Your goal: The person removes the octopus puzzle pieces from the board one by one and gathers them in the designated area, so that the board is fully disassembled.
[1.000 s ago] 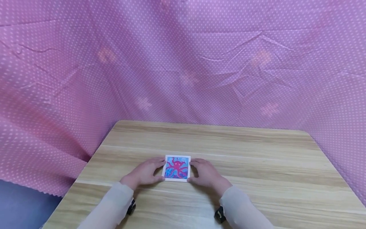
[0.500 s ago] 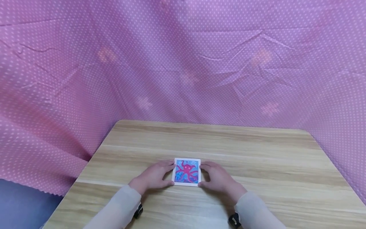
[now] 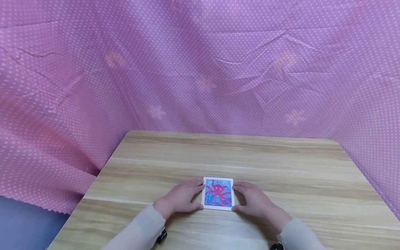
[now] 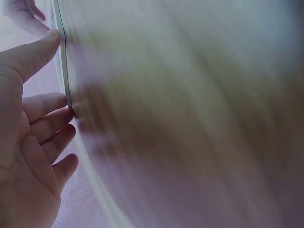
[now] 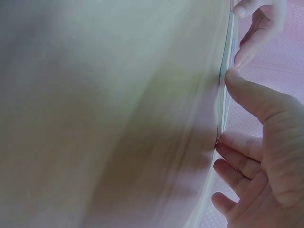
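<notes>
A square picture tile (image 3: 218, 193) with a white border and a pink octopus on blue lies face up, level with the wooden table. My left hand (image 3: 182, 197) holds its left edge, thumb at the near corner and fingers toward the far corner. The opposite edge is held the same way by my right hand (image 3: 254, 201). Each wrist view sees the tile nearly edge-on, as a thin strip (image 4: 65, 71) under the thumb and fingertips. Whether its underside touches the table cannot be told.
The wooden table (image 3: 231, 149) has rounded far corners. Pink polka-dotted cloth (image 3: 200, 76) hangs behind and at both sides of it. A black wrist strap (image 3: 161, 236) shows at the left sleeve, another strap (image 3: 276, 246) at the right.
Both hands and the octopus picture tile have moved together to the right and somewhat nearer to me. The hold on its two side edges stays the same.
</notes>
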A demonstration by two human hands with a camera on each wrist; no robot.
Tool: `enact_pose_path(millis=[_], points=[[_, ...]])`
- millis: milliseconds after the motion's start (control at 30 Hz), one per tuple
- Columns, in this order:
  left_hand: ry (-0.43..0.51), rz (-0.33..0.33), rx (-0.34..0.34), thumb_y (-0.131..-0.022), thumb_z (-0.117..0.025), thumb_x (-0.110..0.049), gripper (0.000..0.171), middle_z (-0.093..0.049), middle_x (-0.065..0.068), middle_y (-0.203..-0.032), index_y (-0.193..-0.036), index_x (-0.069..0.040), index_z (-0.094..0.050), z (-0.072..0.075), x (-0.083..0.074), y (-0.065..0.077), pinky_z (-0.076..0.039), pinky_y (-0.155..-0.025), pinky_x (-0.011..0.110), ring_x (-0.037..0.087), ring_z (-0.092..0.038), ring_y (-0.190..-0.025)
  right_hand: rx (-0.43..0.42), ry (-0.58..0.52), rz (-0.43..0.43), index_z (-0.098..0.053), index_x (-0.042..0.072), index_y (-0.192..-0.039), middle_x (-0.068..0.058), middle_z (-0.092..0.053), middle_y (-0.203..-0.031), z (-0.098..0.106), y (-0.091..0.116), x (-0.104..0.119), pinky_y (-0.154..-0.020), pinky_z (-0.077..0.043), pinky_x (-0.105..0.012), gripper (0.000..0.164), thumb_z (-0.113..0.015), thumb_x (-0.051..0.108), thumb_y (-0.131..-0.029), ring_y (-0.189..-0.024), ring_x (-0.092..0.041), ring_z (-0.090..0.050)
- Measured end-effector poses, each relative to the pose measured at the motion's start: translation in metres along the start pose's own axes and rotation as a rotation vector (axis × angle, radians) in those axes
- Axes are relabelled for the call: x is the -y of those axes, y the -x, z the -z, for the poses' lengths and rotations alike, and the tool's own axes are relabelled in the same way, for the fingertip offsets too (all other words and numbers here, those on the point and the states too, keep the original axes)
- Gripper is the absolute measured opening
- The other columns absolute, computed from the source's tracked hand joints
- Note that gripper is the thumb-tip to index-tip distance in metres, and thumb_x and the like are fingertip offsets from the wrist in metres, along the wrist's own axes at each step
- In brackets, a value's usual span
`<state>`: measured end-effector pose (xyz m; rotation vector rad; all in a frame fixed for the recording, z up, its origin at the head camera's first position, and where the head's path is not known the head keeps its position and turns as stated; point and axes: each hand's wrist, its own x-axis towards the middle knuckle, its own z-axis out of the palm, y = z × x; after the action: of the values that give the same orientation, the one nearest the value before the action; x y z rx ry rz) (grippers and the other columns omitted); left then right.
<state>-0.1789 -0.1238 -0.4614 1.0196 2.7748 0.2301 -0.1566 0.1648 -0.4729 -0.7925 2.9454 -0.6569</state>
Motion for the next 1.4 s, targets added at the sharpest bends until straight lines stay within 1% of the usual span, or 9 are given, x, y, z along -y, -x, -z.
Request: enact_pose_path(millis=[200,467,667,967,1167,1300,1400], points=[[-0.005,-0.020,0.007,-0.085,-0.063,-0.053,0.072,-0.037,0.004,-0.149,-0.142,-0.012,-0.046,-0.001,-0.010,-0.006,-0.030,-0.109,0.038,0.020,-0.033,-0.136,-0.025,0.020,0.027,-0.058,-0.001,-0.126,-0.015,-0.053,-0.132,0.005,0.012,-0.005,-0.103,-0.035,-0.050,0.071,-0.078,0.042,-0.074,-0.123,-0.035,-0.046],[-0.010,-0.053,-0.010,-0.084,-0.065,-0.053,0.072,-0.040,0.005,-0.147,-0.141,-0.010,-0.048,0.000,-0.020,-0.009,-0.030,-0.109,0.037,0.021,-0.035,-0.135,-0.021,0.034,0.010,-0.059,0.000,-0.126,-0.014,-0.054,-0.131,0.010,0.022,-0.007,-0.101,-0.037,-0.051,0.072,-0.077,0.046,-0.074,-0.122,-0.035,-0.048],[-0.019,-0.067,-0.007,-0.085,-0.063,-0.054,0.073,-0.039,0.006,-0.148,-0.141,-0.010,-0.048,-0.001,-0.025,-0.009,-0.029,-0.109,0.036,0.021,-0.034,-0.136,-0.014,0.031,-0.006,-0.059,0.001,-0.126,-0.014,-0.053,-0.132,0.012,0.029,-0.007,-0.101,-0.037,-0.052,0.072,-0.077,0.048,-0.074,-0.122,-0.035,-0.047],[-0.039,-0.089,-0.027,-0.085,-0.063,-0.055,0.073,-0.039,0.007,-0.147,-0.140,-0.009,-0.048,-0.002,-0.028,-0.008,-0.029,-0.109,0.036,0.022,-0.035,-0.135,-0.021,0.038,0.004,-0.059,-0.001,-0.125,-0.014,-0.055,-0.130,0.013,0.033,-0.006,-0.100,-0.038,-0.051,0.072,-0.077,0.046,-0.074,-0.121,-0.034,-0.049],[-0.032,-0.082,-0.022,-0.085,-0.062,-0.055,0.073,-0.038,0.006,-0.148,-0.140,-0.010,-0.048,-0.002,-0.029,-0.006,-0.028,-0.109,0.035,0.022,-0.034,-0.136,-0.016,0.032,-0.005,-0.059,0.000,-0.126,-0.014,-0.054,-0.131,0.013,0.034,-0.006,-0.100,-0.038,-0.051,0.071,-0.078,0.045,-0.074,-0.121,-0.035,-0.049],[-0.033,-0.081,-0.026,-0.085,-0.063,-0.055,0.072,-0.038,0.008,-0.148,-0.140,-0.010,-0.049,-0.003,-0.028,-0.006,-0.029,-0.109,0.036,0.023,-0.034,-0.135,-0.040,0.030,0.004,-0.060,0.000,-0.124,-0.014,-0.055,-0.130,0.013,0.033,-0.007,-0.099,-0.039,-0.051,0.070,-0.076,0.047,-0.075,-0.119,-0.035,-0.050],[-0.038,-0.084,-0.040,-0.084,-0.063,-0.055,0.072,-0.039,0.009,-0.148,-0.139,-0.010,-0.050,-0.004,-0.028,-0.005,-0.030,-0.109,0.036,0.025,-0.035,-0.135,-0.065,0.034,0.001,-0.060,0.001,-0.125,-0.014,-0.056,-0.129,0.013,0.032,-0.007,-0.099,-0.040,-0.051,0.067,-0.075,0.046,-0.077,-0.119,-0.035,-0.051]])
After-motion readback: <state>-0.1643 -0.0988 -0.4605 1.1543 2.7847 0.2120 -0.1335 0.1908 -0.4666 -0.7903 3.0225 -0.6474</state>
